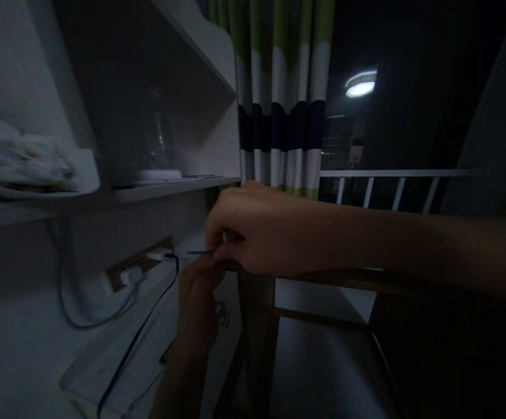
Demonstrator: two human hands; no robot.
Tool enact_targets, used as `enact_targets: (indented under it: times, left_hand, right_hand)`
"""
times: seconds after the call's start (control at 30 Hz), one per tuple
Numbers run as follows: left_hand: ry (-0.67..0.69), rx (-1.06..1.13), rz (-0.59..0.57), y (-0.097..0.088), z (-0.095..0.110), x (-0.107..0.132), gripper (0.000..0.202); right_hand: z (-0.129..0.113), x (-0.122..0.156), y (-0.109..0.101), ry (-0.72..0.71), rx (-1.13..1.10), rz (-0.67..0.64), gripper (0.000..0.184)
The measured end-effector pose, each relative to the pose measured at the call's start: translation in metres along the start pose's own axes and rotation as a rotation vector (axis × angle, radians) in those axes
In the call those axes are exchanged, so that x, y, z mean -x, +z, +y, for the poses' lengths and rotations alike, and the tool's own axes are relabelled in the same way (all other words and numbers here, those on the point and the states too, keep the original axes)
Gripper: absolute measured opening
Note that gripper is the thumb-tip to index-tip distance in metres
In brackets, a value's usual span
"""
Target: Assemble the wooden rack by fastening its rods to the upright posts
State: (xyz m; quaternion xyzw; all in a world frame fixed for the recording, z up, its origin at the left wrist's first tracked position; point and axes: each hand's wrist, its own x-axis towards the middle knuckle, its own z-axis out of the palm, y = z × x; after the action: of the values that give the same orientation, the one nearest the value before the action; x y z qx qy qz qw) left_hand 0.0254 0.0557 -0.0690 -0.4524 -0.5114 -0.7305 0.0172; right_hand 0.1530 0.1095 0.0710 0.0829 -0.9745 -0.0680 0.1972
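My right hand (246, 228) reaches in from the right with its fingers curled and pinched. A thin, dark, narrow strip (199, 252) sticks out leftward from its fingertips; its kind is too small and dim to tell. Just below, my left hand (198, 302) comes up from the bottom, its fingers closed and meeting the right fingertips. Whatever the left fingers pinch is hidden. Behind the left wrist, some small thin metal-looking pieces (223, 314) lie on the white desk surface (99, 364).
A wall socket strip (145, 263) holds a white plug (131, 275) and a charger with a black cable (134, 337). Above runs a white shelf (161, 190) with a clear container (161, 145). A striped curtain (281, 128) and a railing (401, 173) stand behind; a chair (326, 361) is below.
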Motion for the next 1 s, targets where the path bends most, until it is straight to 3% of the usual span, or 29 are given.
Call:
enact_targets:
  times: [0.13, 0.27, 0.43, 0.57, 0.7, 0.87, 1.0]
  left_hand:
    - [0.04, -0.055, 0.038, 0.003, 0.001, 0.003, 0.017]
    - [0.069, 0.003, -0.055, 0.006, 0.004, 0.004, 0.018]
    - [0.124, 0.021, -0.076, 0.008, 0.008, 0.004, 0.02]
    - [0.082, 0.035, -0.071, 0.006, 0.006, 0.01, 0.015]
    - [0.031, 0.048, -0.07, 0.004, 0.002, 0.014, 0.034]
    - [0.206, 0.019, -0.222, 0.003, 0.005, 0.011, 0.027]
    - [0.261, -0.024, -0.248, 0.001, 0.005, 0.009, 0.034]
  right_hand:
    - [0.004, 0.003, 0.004, 0.019, -0.039, 0.036, 0.009]
    - [0.008, 0.004, 0.01, 0.014, -0.077, 0.068, 0.008]
    - [0.008, 0.003, 0.013, 0.031, -0.077, 0.097, 0.01]
    - [0.01, 0.003, 0.015, 0.061, -0.071, 0.119, 0.006]
    - [0.011, 0.004, 0.014, 0.085, -0.058, 0.133, 0.004]
    - [0.007, 0.002, 0.009, 0.136, -0.045, 0.103, 0.005]
    - [0.005, 0.0, 0.008, 0.167, -0.017, 0.089, 0.005]
